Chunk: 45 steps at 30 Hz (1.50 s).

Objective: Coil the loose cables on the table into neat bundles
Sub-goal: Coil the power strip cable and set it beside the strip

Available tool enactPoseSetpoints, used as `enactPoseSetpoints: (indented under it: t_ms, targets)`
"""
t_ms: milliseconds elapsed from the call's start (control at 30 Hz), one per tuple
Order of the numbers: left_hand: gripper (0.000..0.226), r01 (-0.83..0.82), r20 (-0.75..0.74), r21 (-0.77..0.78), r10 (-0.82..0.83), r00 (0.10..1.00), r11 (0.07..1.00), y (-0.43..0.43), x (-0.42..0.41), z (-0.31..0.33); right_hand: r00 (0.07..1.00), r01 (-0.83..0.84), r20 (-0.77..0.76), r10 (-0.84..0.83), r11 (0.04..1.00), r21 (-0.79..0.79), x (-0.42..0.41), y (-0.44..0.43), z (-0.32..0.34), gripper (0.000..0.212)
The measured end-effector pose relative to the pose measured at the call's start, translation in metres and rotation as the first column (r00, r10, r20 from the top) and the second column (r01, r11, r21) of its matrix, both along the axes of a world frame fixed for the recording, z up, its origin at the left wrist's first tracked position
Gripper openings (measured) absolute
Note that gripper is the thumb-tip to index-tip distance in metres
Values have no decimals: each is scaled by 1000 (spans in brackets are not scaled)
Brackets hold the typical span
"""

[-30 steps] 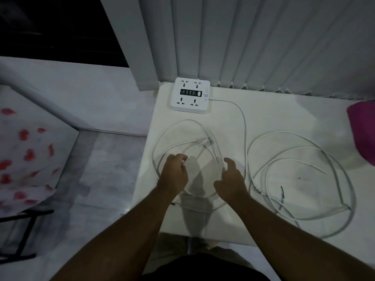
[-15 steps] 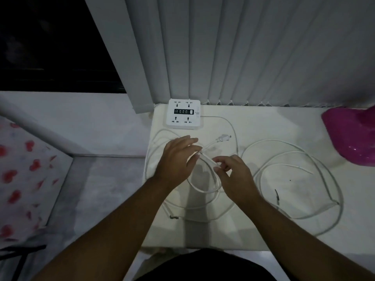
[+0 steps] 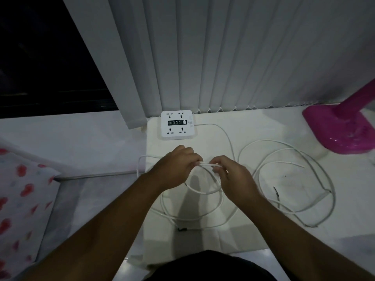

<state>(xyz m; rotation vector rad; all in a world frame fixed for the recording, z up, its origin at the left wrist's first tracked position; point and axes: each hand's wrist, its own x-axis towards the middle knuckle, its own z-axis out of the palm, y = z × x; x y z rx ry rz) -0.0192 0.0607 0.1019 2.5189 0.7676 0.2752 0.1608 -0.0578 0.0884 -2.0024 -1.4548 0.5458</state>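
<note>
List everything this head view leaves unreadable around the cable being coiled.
- White cable: the fingers of the left hand and right hand cover the stretches they pinch, so its end is hidden.
- Pink stand: cut off by the right edge, so it cannot be identified.
- Power strip: its display is too small and dim to read.
- Dark connector below the hands: too small and dim to tell its type.

Bare left hand (image 3: 178, 169), bare right hand (image 3: 235, 177), bare forearms (image 3: 113, 216), black garment (image 3: 207, 266)
</note>
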Motion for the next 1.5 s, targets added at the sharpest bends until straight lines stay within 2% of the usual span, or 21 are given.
enactPoseSetpoints:
  t_ms: [67,133,200,300,367,433,700,767,867,1000,1100,1267,1300,1333,1367,1433,1500]
  targets:
    - [24,16,-5,13,-16,1000,1000,0,-3,-1,998,-17,-63,16,1000,-22,-4,-1,-4,19]
    - [24,-1,-10,5,1,1000,1000,0,-6,-5,977,-32,-211,25,999,-26,-7,-1,-4,22]
    - [25,-56,-2,-51,56,998,997,-2,-8,-11,920,-35,-392,-6,995,-96,-10,0,1,24]
    - [25,-132,35,-131,137,990,983,-6,-9,-18,734,-28,-668,-117,979,-202,-11,2,8,17]
    - [25,-158,28,-98,162,986,982,-8,-9,-19,564,-28,-807,-176,972,-232,-10,2,13,14]
    - [26,-173,22,-21,173,985,985,-9,-9,-17,443,-21,-870,-217,967,-252,-8,2,14,19]
    - [24,-254,64,163,247,967,953,-22,-7,-9,36,135,-945,-326,938,-318,-14,10,1,30]
    - [22,-271,74,202,261,962,941,-25,-7,-9,-37,132,-939,-342,930,-344,-16,11,-2,30]
    - [20,-273,69,241,264,962,931,-28,-8,-9,-87,122,-926,-368,919,-376,-18,10,-4,29]
    - [15,-287,69,313,279,958,905,-31,-9,-10,-102,114,-922,-374,916,-385,-21,10,-2,31]
    - [23,-285,65,320,280,958,903,-35,-7,-13,-129,149,-923,-362,913,-379,-22,10,3,33]
    - [18,-283,60,288,278,959,915,-35,-10,-18,-283,103,-891,-355,912,-396,-19,13,13,38]
    - [18,-278,65,282,271,960,918,-34,-13,-18,-287,78,-886,-365,913,-401,-19,13,15,37]
    - [18,-272,69,265,263,962,925,-31,-15,-18,-248,51,-895,-372,917,-395,-19,13,17,37]
    - [20,-259,68,233,250,966,937,-29,-17,-17,-152,19,-915,-374,924,-381,-18,13,19,38]
    - [23,-218,60,129,212,975,967,-24,-20,-15,163,-53,-929,-332,938,-344,-16,12,22,41]
    - [23,-205,63,18,203,977,979,-20,-21,-13,483,-92,-841,-243,941,-325,-12,12,24,42]
